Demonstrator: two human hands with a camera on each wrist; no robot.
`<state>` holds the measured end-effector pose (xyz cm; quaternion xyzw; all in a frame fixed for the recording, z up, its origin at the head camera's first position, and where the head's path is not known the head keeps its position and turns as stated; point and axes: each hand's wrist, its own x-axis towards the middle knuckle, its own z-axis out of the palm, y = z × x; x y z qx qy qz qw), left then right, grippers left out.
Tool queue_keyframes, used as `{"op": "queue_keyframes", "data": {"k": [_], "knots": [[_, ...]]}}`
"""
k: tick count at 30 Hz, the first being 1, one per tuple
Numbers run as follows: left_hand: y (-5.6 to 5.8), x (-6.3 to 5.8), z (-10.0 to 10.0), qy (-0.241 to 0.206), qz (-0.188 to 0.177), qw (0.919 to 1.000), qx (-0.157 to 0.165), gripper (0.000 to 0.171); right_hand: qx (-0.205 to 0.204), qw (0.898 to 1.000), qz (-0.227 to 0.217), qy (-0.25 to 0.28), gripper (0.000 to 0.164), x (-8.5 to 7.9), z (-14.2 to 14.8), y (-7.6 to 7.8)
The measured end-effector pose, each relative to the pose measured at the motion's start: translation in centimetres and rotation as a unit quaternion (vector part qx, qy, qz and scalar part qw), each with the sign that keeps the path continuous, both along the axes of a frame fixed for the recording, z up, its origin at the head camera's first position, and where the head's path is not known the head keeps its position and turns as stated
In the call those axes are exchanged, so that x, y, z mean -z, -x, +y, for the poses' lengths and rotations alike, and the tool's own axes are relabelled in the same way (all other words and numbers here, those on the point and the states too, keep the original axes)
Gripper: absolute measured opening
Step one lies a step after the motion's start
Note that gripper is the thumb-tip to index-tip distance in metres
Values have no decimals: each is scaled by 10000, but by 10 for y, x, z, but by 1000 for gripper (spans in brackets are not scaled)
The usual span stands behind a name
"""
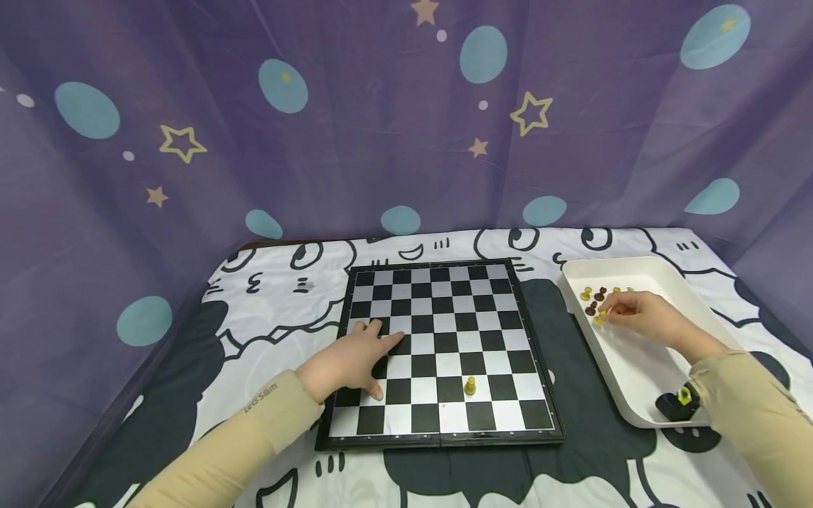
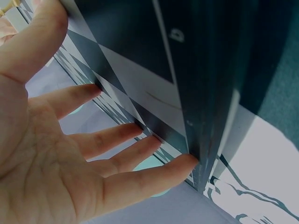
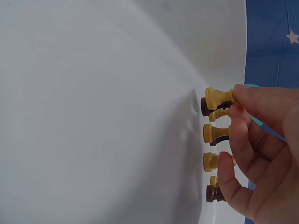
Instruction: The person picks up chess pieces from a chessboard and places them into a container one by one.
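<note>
A black-and-white chessboard [image 1: 438, 339] lies on the cloth, with one yellow chess piece [image 1: 470, 386] upright on a near square. My left hand [image 1: 352, 356] rests over the board's left side, fingers spread; in the left wrist view its fingertips [image 2: 187, 161] meet the board. Over the white tray [image 1: 635, 381] to the right, my right hand [image 1: 644, 317] pinches a yellow chess piece [image 3: 217, 98] by its top between thumb and finger. Several yellow and dark brown pieces [image 1: 591, 309] stand below that hand; its fingers partly hide them.
A patterned white and dark grey cloth [image 1: 279, 282] covers the table. Behind it hangs a purple curtain [image 1: 381, 141] with stars and blue ovals. The tray's raised rim [image 1: 587, 346] faces the board's right edge. A black wrist device [image 1: 678, 406] sits at my right sleeve.
</note>
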<state>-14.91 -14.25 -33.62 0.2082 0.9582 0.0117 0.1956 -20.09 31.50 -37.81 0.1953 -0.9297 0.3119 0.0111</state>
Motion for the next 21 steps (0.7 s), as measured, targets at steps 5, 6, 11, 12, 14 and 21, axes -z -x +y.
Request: {"op": "queue_keyframes", "data": {"k": [5, 6, 11, 12, 14, 21], "knots": [[0, -1, 1, 10, 0, 10000, -50, 98, 56, 9997, -200, -91, 5, 2, -4, 1], [-1, -1, 2, 15, 1, 10000, -59, 98, 60, 9997, -222, -112, 5, 2, -5, 1], [-1, -1, 2, 17, 8, 10000, -50, 98, 44, 9993, -288, -222, 5, 3, -5, 2], [-1, 0, 2, 18, 14, 10000, -47, 98, 45, 9992, -294, -249, 5, 3, -5, 2], [0, -1, 2, 16, 30, 10000, -47, 98, 56, 9991, -297, -285, 6, 3, -5, 2], [0, -1, 2, 26, 21, 10000, -47, 98, 146, 9986, -382, -335, 8, 3, -4, 3]]}}
